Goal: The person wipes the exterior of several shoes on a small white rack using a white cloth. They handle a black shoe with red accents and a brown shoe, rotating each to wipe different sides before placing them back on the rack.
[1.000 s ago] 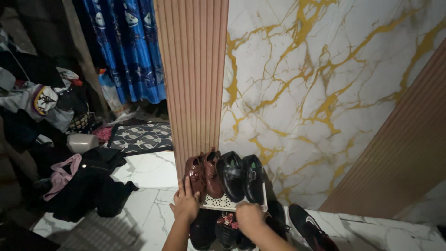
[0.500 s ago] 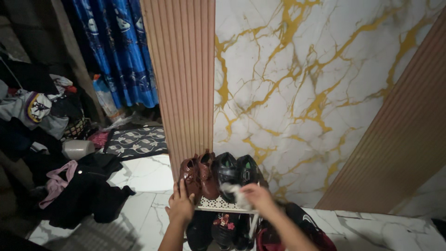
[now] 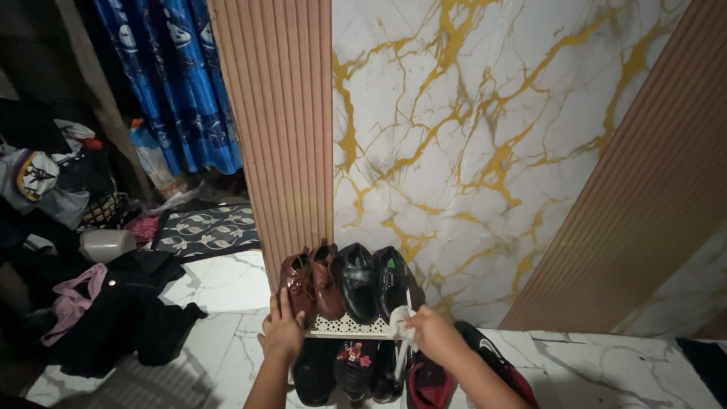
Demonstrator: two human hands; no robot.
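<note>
Right hand (image 3: 432, 333) has its grip closed round a white cloth (image 3: 403, 327), pressed at the rack's (image 3: 350, 326) right front corner, just at 5 o'clock of the black shoes (image 3: 371, 280); left hand (image 3: 282, 333) lies flat with fingers spread against the left front corner, touching the toe of the brown shoes (image 3: 310, 280) and gripping nothing. Both pairs stand in a row on the top shelf, toes to the front, so the arranging looks done, and the wiping appears only at the front edge, with the lower shoes (image 3: 352, 363) and the sneaker (image 3: 485, 352) at 3 o'clock on the floor (image 3: 227, 326) seemingly untouched.
</note>
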